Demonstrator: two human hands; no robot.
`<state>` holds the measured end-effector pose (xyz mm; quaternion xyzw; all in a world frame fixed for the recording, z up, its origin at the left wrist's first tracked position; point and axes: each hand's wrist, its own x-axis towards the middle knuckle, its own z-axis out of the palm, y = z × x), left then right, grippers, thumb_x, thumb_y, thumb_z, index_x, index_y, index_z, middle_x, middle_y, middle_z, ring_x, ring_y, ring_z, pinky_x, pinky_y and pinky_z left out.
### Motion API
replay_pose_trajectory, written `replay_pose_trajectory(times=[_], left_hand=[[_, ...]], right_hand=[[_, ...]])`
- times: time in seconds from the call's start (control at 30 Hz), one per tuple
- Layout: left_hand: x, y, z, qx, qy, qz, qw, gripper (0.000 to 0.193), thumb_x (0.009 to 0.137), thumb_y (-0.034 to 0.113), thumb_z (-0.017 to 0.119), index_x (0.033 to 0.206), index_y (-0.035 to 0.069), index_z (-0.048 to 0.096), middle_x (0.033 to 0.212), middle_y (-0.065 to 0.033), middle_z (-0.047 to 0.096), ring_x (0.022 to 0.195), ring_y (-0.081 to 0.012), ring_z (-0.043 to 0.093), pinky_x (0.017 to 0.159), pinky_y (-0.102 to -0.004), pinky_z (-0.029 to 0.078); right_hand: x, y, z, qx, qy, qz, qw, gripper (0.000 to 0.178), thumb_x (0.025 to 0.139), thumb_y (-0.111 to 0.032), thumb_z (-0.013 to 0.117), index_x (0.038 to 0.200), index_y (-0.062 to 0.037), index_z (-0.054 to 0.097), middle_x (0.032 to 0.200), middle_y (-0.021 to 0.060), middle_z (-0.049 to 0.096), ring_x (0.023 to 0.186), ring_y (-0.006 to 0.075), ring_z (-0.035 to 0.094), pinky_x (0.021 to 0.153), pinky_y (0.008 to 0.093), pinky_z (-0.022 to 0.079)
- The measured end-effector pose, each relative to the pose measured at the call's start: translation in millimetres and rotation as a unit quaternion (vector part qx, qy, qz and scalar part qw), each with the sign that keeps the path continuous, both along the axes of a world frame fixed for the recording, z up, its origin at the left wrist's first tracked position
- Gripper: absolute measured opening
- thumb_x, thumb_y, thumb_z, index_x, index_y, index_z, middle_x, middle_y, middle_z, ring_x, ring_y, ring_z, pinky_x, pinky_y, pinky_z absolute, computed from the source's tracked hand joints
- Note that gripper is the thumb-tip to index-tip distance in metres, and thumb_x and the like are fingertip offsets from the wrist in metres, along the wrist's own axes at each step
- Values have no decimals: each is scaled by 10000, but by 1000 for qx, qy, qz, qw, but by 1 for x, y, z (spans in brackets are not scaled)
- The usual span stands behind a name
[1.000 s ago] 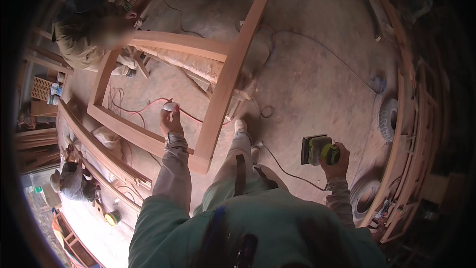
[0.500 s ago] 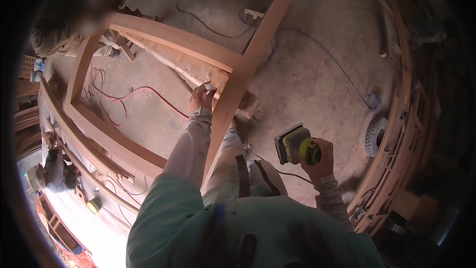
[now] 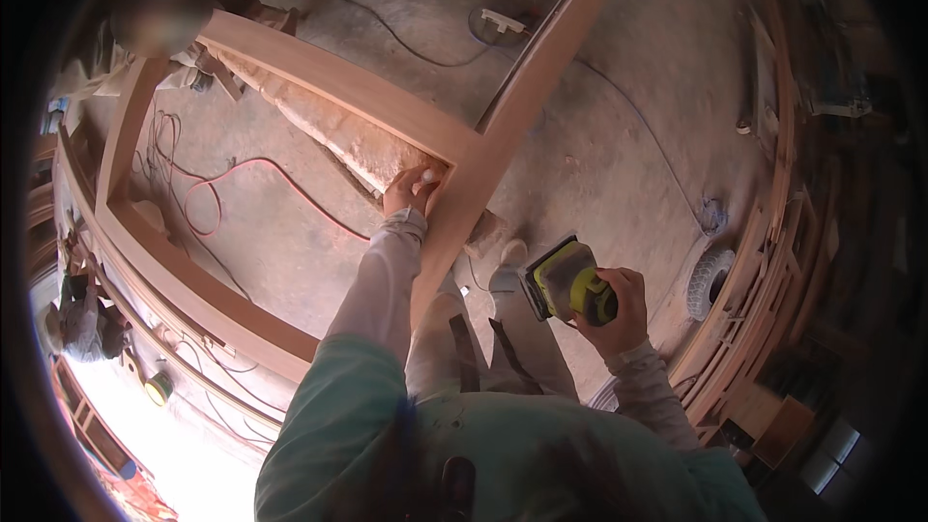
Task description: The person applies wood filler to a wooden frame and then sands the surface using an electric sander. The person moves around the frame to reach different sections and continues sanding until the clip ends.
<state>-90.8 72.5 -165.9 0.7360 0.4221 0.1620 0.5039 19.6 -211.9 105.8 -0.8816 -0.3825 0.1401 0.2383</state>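
A large wooden frame [image 3: 338, 77] lies across the view, resting partly on a rough timber beam [image 3: 309, 121]. At the inner corner where its rails meet, my left hand [image 3: 408, 195] is closed on a small white round piece [image 3: 429, 176], too small to name exactly. Its fingers are right beside the long rail [image 3: 474, 184]. On the other side of that rail, my right hand [image 3: 623, 314] grips a green and black palm sander [image 3: 564, 278]. The sander is held up in the air, tilted, its flat pad facing left and apart from the wood.
A red hose [image 3: 280, 169] and dark cords curl over the concrete floor [image 3: 599, 164]. At the right, a tyre [image 3: 710, 282] lies beside stacked wooden strips [image 3: 754, 300]. A power strip [image 3: 503, 21] is on the far floor. Another person [image 3: 145, 29] is at the far left.
My left hand has moved a little right with the white piece, nearer the frame's inner corner. The sander stays raised in my right hand. The whole view has shifted slightly.
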Motion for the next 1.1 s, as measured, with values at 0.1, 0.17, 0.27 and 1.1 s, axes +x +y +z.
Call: replay_pose_trajectory(times=[0.1, 0.17, 0.27, 1.1], left_hand=[[2, -2, -9, -67, -18, 34, 997, 352, 709, 112, 783, 1051, 117, 703, 963, -88, 684, 840, -235, 678, 759, -333, 537], [3, 0, -9, -47, 11, 7, 999, 343, 717, 111, 776, 1051, 119, 701, 971, -87, 684, 853, -239, 676, 767, -335, 536], [1, 2, -7, -25, 43, -15, 999, 350, 734, 124, 775, 1076, 122, 696, 982, -82, 681, 838, -209, 668, 760, -318, 528], [3, 1, 5, 13, 36, -6, 999, 390, 753, 55, 763, 1126, 73, 648, 984, -93, 690, 905, -198, 669, 810, -317, 534]], right_hand=[[20, 16, -6, 14, 10, 31, 999, 657, 580, -67, 796, 1184, -105, 541, 1106, 141, 529, 996, 324, 570, 766, 400, 539], [36, 25, -15, 27, 19, 53, 998, 656, 583, -65, 795, 1187, -107, 544, 1105, 140, 528, 990, 323, 573, 763, 396, 538], [63, 44, -29, 42, 37, 91, 994, 648, 590, -67, 791, 1190, -114, 551, 1106, 140, 521, 964, 321, 583, 755, 391, 539], [124, 139, -56, 19, 68, 197, 978, 658, 597, -41, 781, 1199, -167, 545, 1125, 127, 501, 982, 323, 570, 790, 390, 513]])
